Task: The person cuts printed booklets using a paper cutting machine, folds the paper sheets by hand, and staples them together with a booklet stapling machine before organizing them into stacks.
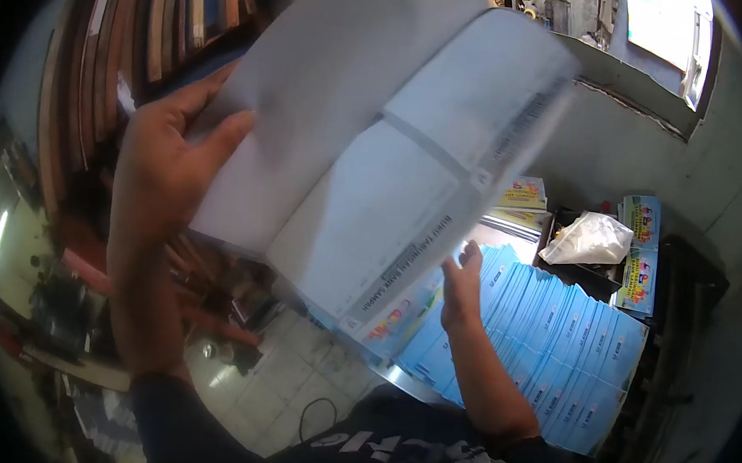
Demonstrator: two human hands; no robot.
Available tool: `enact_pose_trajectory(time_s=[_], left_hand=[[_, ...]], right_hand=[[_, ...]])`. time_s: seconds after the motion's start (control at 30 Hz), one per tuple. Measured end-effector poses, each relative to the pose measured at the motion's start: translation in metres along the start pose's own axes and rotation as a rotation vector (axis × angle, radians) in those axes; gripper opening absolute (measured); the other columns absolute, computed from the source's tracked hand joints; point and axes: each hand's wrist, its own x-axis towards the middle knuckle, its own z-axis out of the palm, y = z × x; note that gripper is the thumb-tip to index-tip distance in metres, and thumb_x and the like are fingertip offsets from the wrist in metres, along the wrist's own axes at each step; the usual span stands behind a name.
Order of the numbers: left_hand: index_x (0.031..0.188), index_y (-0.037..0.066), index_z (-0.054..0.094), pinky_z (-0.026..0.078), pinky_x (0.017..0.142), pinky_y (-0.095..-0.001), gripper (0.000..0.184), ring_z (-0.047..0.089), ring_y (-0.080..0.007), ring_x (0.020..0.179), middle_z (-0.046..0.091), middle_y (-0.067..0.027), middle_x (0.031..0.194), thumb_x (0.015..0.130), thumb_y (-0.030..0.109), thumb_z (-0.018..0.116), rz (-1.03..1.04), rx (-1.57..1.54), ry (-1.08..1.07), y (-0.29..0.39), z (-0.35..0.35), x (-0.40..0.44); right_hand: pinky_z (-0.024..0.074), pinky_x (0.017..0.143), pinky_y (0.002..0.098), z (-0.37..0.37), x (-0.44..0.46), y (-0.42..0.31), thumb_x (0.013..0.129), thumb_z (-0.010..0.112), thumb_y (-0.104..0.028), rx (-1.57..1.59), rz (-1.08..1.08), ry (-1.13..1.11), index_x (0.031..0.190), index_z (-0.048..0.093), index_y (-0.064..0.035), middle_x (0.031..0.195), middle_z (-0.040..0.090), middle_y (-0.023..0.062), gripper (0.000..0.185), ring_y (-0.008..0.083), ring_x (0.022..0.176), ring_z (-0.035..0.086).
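Observation:
My left hand (174, 153) grips the left edge of a large open printed sheet (373, 197), thumb on its pale blank side and fingers behind it. The sheet is raised in front of me; its light blue part carries dark printed lettering along the lower right edge and is partly blurred. My right hand (464, 285) is by the lower right edge of the sheet, fingers raised and apart, with nothing seen in it. Below and to the right, many light blue booklets (545, 330) lie in overlapping rows.
A clear plastic bag (590, 240) sits on a dark box behind the booklets. Colourful booklets (639, 280) are stacked at its right. Long boards (144, 35) stand upright at the upper left. A tiled floor (282, 389) and a bright window (665, 28) also show.

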Motion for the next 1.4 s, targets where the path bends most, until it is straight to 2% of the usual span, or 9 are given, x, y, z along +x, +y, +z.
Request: enact_pose_trajectory(time_s=[0.17,0.37,0.47,0.57,0.63,0.73,0.83,1.03,1.4], left_hand=[[0.105,-0.004,0.067,0.051,0.069,-0.0255,0.022,0.064,-0.0116,0.076,0.07,-0.0086,0.085,0.088,0.01,0.068,0.058,-0.093,-0.027,0.014,0.029,-0.017],[0.099,-0.003,0.069,0.05,0.062,-0.0258,0.023,0.062,-0.0095,0.071,0.069,-0.0083,0.08,0.087,0.016,0.067,-0.119,-0.355,-0.564,-0.03,0.151,-0.02],[0.107,-0.004,0.067,0.054,0.065,-0.0348,0.035,0.069,-0.0261,0.07,0.071,-0.0177,0.083,0.088,0.026,0.066,0.007,-0.306,-0.573,-0.046,0.218,-0.061],[0.134,0.004,0.054,0.041,0.103,-0.044,0.062,0.056,-0.0316,0.119,0.055,-0.0182,0.135,0.087,0.043,0.068,0.376,-0.445,-1.057,-0.023,0.249,-0.107],[0.14,0.001,0.046,0.035,0.109,-0.0452,0.075,0.051,-0.0313,0.125,0.049,-0.019,0.141,0.086,0.047,0.069,-0.051,-0.95,-1.197,-0.032,0.276,-0.132],[0.145,0.008,0.042,0.036,0.108,-0.0392,0.07,0.046,-0.0263,0.129,0.042,-0.0216,0.146,0.089,0.041,0.067,-0.169,-0.665,-0.719,-0.04,0.321,-0.16],[0.138,-0.004,0.044,0.051,0.087,-0.0311,0.056,0.061,-0.0162,0.103,0.063,-0.0139,0.117,0.097,0.031,0.06,-0.448,-1.187,-1.124,-0.028,0.336,-0.181],[0.119,-0.002,0.06,0.046,0.057,-0.0228,0.033,0.057,-0.0067,0.067,0.063,-0.0028,0.082,0.1,0.025,0.055,-0.543,-1.136,-0.739,-0.019,0.31,-0.153],[0.145,0.009,0.042,0.051,0.076,-0.0397,0.053,0.067,-0.0327,0.079,0.068,-0.0214,0.088,0.093,0.018,0.054,-0.172,-0.495,-0.753,-0.037,0.333,-0.154]], right_hand=[[0.0463,0.102,0.0447,-0.043,-0.022,-0.009,0.1,0.05,-0.039,0.915,-0.017,-0.627,0.141,0.042,-0.0039,0.134,0.054,0.0136,0.054,0.0254,0.124,0.054],[0.0545,0.091,0.0424,-0.116,-0.032,-0.008,0.101,0.049,-0.036,0.651,0.132,-0.231,0.135,0.048,-0.002,0.124,0.06,0.0146,0.048,0.0246,0.111,0.062],[0.0582,0.083,0.0407,-0.162,-0.051,0.001,0.101,0.048,-0.034,0.479,0.092,-0.092,0.131,0.051,-0.0004,0.117,0.063,0.0152,0.045,0.0244,0.103,0.066],[0.0609,0.072,0.0381,-0.2,-0.072,0.013,0.1,0.048,-0.032,0.281,0.035,0.013,0.125,0.055,0.0023,0.107,0.066,0.0159,0.042,0.0242,0.091,0.07],[0.0609,0.073,0.04,-0.217,-0.083,0.018,0.099,0.051,-0.03,0.548,0.144,0.04,0.125,0.053,0.0061,0.11,0.065,0.0197,0.044,0.0258,0.092,0.069],[0.0594,0.08,0.0417,-0.257,-0.083,0.045,0.098,0.052,-0.029,0.573,0.119,0.063,0.128,0.051,0.0066,0.116,0.063,0.0217,0.047,0.0294,0.099,0.068],[0.0588,0.082,0.042,-0.262,-0.103,0.03,0.098,0.052,-0.029,0.614,0.037,0.068,0.129,0.05,0.0065,0.117,0.062,0.0218,0.047,0.0298,0.1,0.067],[0.0576,0.086,0.0426,-0.272,-0.121,0.019,0.098,0.052,-0.028,0.719,-0.097,0.048,0.131,0.048,0.0063,0.12,0.061,0.0222,0.048,0.0307,0.103,0.066],[0.0553,0.089,0.0381,-0.297,-0.101,0.004,0.094,0.057,-0.009,0.285,-0.062,0.222,0.139,0.043,-0.0013,0.124,0.061,0.0163,0.047,0.0277,0.108,0.064]])
